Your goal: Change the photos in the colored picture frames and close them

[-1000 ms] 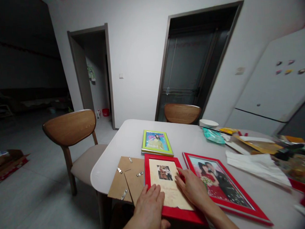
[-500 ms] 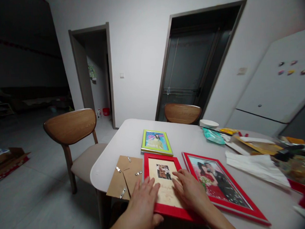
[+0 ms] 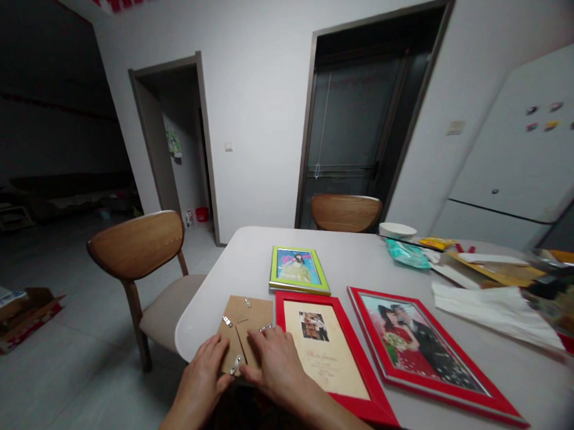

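Observation:
A brown frame backing board [image 3: 239, 345] with metal clips and a slit-cut stand flap lies at the table's near left edge. My left hand [image 3: 202, 376] rests at its left side, fingers stretched along the edge and thumb near the front corner. Over its right part is my right hand [image 3: 276, 359], fingers spread and touching the board, covering one clip. Next to it lies a red picture frame [image 3: 343, 326] showing a cream insert sheet [image 3: 330, 364] with a small printed photo. Both hands look open, not closed round the board.
A green-framed picture [image 3: 298, 269] lies behind, and a larger red-framed photo [image 3: 428, 354] to the right. White paper [image 3: 492, 305], a teal packet [image 3: 407, 253] and a white bowl [image 3: 397, 230] crowd the right side. A wooden chair [image 3: 142, 248] stands at the left.
Both hands have left the red frame with the cream sheet and moved left onto the backing board. The sheet now shows more fully. The view has shifted slightly.

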Tool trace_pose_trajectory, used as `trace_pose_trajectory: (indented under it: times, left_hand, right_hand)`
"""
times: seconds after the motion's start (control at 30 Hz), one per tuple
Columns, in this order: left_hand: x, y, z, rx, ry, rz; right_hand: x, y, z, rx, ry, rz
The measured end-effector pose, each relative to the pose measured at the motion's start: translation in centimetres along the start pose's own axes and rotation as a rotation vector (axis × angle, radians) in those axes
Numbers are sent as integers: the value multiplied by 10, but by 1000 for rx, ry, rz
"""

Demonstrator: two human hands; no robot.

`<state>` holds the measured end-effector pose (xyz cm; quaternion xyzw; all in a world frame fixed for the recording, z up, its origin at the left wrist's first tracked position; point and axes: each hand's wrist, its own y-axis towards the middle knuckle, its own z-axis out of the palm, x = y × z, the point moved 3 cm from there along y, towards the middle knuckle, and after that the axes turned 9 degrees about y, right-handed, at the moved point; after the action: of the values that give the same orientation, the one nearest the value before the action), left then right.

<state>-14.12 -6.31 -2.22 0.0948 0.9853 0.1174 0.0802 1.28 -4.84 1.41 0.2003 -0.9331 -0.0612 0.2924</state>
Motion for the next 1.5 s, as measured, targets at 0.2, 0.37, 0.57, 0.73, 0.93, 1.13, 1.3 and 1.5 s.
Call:
trace_pose_trajectory:
  times: [0.2,0.37,0.57,0.73,0.93,1.13,1.3,1.5]
  left_hand:
    - [-16,1,-23,-206,-109,70]
    - [-74,6,-33,-97,-220,176]
    - [-121,15,-10,62,-323,253]
    - [-129,19,-10,136,-285,290]
    - [-127,13,-9,187,-248,360]
    - [-121,9,0,173,-258,359]
    - [-120,10,-5,170,-262,355]
    - [-120,11,-3,143,-258,335]
  right_hand:
    - [-10,-9,-23,-71,227,7]
    - [-47,-38,-64,-76,194,28]
    - [-96,-65,-83,-4,59,159]
    - [-109,-64,-75,-9,-33,178]
    - [-104,-62,-62,-53,-138,131]
    - [-106,-65,-61,-95,-125,85]
    - [-116,-55,-71,-146,-176,91]
    - [-119,-39,-72,-115,-252,143]
